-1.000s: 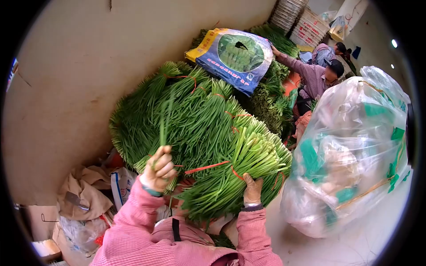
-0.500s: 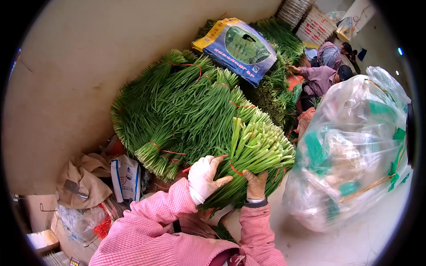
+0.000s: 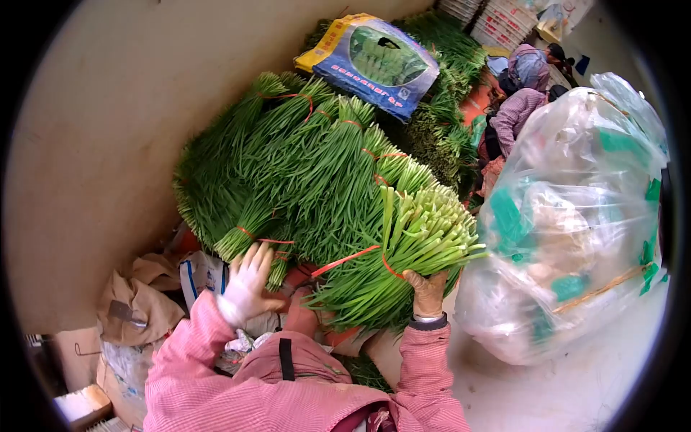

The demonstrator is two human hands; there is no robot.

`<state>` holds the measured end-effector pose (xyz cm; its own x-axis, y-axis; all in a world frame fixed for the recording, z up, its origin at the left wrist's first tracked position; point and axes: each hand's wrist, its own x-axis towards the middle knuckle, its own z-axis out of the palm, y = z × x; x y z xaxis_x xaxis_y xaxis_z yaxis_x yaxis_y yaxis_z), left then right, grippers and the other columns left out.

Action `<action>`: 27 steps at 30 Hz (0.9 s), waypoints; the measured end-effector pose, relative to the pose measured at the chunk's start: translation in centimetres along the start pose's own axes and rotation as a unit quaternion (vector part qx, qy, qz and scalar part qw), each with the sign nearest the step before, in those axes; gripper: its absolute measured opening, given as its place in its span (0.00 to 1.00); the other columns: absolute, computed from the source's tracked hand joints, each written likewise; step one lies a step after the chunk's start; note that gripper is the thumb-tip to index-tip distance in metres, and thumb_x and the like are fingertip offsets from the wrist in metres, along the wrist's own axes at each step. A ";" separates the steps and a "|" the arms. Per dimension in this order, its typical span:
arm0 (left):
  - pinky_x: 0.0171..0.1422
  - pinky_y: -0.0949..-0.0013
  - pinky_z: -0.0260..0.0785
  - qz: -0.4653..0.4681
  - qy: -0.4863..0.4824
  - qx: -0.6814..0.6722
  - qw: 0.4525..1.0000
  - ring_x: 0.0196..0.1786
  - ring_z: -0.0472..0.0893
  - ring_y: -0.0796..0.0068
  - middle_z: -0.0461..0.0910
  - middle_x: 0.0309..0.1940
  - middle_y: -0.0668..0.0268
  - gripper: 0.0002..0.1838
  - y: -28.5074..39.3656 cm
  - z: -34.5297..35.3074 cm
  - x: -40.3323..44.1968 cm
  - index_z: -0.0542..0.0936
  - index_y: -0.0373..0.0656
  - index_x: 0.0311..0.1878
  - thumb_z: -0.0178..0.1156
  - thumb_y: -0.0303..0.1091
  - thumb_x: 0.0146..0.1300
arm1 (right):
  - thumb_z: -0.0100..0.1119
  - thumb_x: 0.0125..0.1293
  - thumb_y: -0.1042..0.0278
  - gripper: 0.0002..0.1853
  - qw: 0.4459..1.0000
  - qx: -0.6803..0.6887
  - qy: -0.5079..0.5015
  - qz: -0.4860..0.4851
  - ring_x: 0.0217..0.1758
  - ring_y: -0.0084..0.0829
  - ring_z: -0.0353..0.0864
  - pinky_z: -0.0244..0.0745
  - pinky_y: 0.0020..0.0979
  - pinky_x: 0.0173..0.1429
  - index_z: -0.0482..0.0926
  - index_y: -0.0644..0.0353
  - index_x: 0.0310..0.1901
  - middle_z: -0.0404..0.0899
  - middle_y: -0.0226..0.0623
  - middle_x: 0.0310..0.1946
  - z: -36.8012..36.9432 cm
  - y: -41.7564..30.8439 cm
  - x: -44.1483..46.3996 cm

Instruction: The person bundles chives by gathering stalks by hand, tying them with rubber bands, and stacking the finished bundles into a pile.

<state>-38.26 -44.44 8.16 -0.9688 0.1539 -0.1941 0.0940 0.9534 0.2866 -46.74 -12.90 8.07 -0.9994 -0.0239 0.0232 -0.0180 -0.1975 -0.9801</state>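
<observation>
A large bundle of long green stalks with pale cut ends, which look like garlic chives (image 3: 389,266), lies in front of me with a red tie (image 3: 391,265) around it. My right hand (image 3: 430,291), in a soiled glove, grips its lower right side, thumb on top and fingers partly hidden. My left hand (image 3: 248,288), in a pale glove, is off the large bundle with its fingers apart. Its fingertips are just below a smaller tied bundle (image 3: 248,227) at the left of the pile; I cannot tell whether they touch it.
More tied bundles (image 3: 288,158) are heaped against the wall, a blue and yellow printed bag (image 3: 374,65) on top. A big clear plastic sack (image 3: 568,230) stands at right. Two people (image 3: 522,108) sit beyond it near stacked white baskets (image 3: 500,25). Brown cloth (image 3: 137,302) lies at left.
My left hand has left the large bundle and moved left towards the smaller bundle, its fingers spreading. My right hand stays on the large bundle. The view has shifted slightly.
</observation>
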 end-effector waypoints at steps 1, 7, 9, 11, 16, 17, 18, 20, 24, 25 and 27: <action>0.66 0.53 0.39 0.046 0.113 -0.085 0.989 0.67 0.48 0.56 0.47 0.64 0.51 0.59 2.8 -3.2 2.5 0.48 0.32 0.62 0.69 0.52 0.30 | 0.74 0.37 0.63 0.37 1.000 -0.025 -0.016 0.010 0.47 0.28 0.70 0.65 0.29 0.52 0.66 0.64 0.51 0.71 0.33 0.46 0.4 0.1 0.0; 0.61 0.67 0.56 0.089 0.077 -0.678 0.726 0.56 0.66 0.62 0.66 0.53 0.53 0.55 12.4 3.8 9.4 0.54 0.34 0.60 0.72 0.51 0.31 | 0.75 0.35 0.60 0.40 0.999 0.025 -0.042 0.016 0.47 0.30 0.71 0.65 0.29 0.52 0.65 0.66 0.51 0.71 0.36 0.45 4.3 -0.7 0.7; 0.63 0.66 0.53 0.038 0.066 -0.621 0.780 0.58 0.64 0.63 0.64 0.55 0.51 0.58 12.4 5.6 7.9 0.52 0.31 0.61 0.73 0.51 0.30 | 0.75 0.35 0.61 0.39 0.996 0.058 -0.023 0.061 0.45 0.29 0.71 0.66 0.28 0.50 0.66 0.66 0.50 0.72 0.35 0.44 4.9 -1.8 0.9; 0.64 0.67 0.52 0.027 0.053 -0.610 0.790 0.60 0.62 0.64 0.60 0.57 0.50 0.60 12.3 5.5 6.4 0.48 0.31 0.62 0.73 0.49 0.30 | 0.75 0.35 0.62 0.38 0.995 0.064 -0.018 0.073 0.45 0.29 0.72 0.66 0.28 0.50 0.66 0.66 0.50 0.72 0.34 0.44 5.4 -1.9 1.6; 0.59 0.71 0.59 -0.076 0.055 -0.741 0.665 0.51 0.71 0.76 0.72 0.49 0.63 0.43 9.6 9.0 6.1 0.61 0.35 0.57 0.71 0.34 0.37 | 0.73 0.38 0.60 0.39 0.989 0.034 -0.059 0.129 0.49 0.31 0.69 0.60 0.30 0.56 0.65 0.65 0.52 0.70 0.35 0.48 8.7 -1.1 5.4; 0.58 0.72 0.60 -0.095 0.058 -0.733 0.671 0.49 0.71 0.77 0.73 0.47 0.63 0.40 7.8 8.1 6.9 0.63 0.36 0.56 0.71 0.33 0.36 | 0.71 0.40 0.62 0.38 0.992 0.051 -0.068 0.096 0.51 0.31 0.67 0.58 0.30 0.58 0.64 0.65 0.53 0.70 0.35 0.49 10.2 -0.9 6.6; 0.56 0.72 0.62 -0.112 0.060 -0.724 0.678 0.48 0.72 0.77 0.74 0.46 0.64 0.38 5.4 6.6 7.8 0.65 0.36 0.54 0.71 0.31 0.36 | 0.72 0.41 0.62 0.41 0.987 0.073 -0.085 0.113 0.53 0.31 0.65 0.58 0.30 0.58 0.59 0.65 0.56 0.67 0.39 0.51 10.5 1.1 8.0; 0.54 0.72 0.64 -0.135 0.076 -0.663 0.732 0.44 0.74 0.78 0.76 0.42 0.65 0.33 0.5 2.3 9.4 0.69 0.37 0.51 0.70 0.29 0.36 | 0.70 0.43 0.61 0.45 0.987 0.076 -0.131 0.058 0.59 0.35 0.60 0.54 0.32 0.61 0.52 0.63 0.60 0.62 0.43 0.56 12.2 3.2 10.3; 0.53 0.72 0.65 -0.140 0.134 -0.549 0.813 0.42 0.74 0.80 0.77 0.39 0.67 0.31 -10.3 -7.0 13.2 0.71 0.37 0.48 0.69 0.25 0.34 | 0.62 0.53 0.67 0.41 0.973 0.061 -0.138 0.176 0.57 0.37 0.63 0.59 0.34 0.60 0.46 0.62 0.63 0.62 0.48 0.55 11.1 7.2 12.2; 0.52 0.73 0.65 -0.136 0.150 -0.530 0.823 0.42 0.74 0.80 0.77 0.39 0.67 0.31 -12.6 -9.3 14.4 0.72 0.37 0.48 0.69 0.24 0.33 | 0.58 0.56 0.72 0.36 0.973 0.069 -0.117 0.184 0.52 0.30 0.68 0.64 0.27 0.55 0.48 0.65 0.62 0.68 0.44 0.50 10.2 9.5 12.3; 0.52 0.73 0.65 -0.138 0.172 -0.482 0.848 0.42 0.74 0.80 0.77 0.38 0.68 0.31 -17.5 -13.1 17.1 0.72 0.37 0.47 0.69 0.24 0.32 | 0.58 0.55 0.75 0.33 0.971 0.013 -0.102 0.215 0.48 0.25 0.70 0.68 0.22 0.49 0.52 0.67 0.60 0.70 0.41 0.45 8.2 13.3 12.0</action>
<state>-59.47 -61.90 12.07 -0.9482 -0.2843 -0.1414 -0.2182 0.2599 0.9407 -58.75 -23.81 -3.08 -0.8882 -0.3021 -0.3462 0.4030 -0.1505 -0.9027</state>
